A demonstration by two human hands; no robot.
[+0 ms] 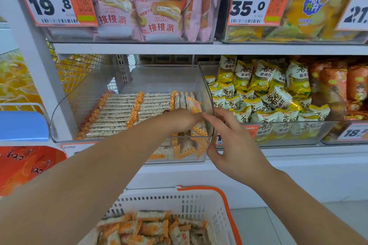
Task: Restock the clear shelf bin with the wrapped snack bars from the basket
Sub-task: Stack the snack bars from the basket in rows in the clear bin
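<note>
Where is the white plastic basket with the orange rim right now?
In the head view, the white plastic basket with the orange rim sits bottom centre, below the clear shelf bin, holding wrapped snack bars.

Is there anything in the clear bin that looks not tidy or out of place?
Yes. In the clear bin, the bars on the left lie flat in neat rows, but those at the right end stand on edge and lean unevenly. The left hand reaches in there; the right hand is at the bin's corner.
</note>
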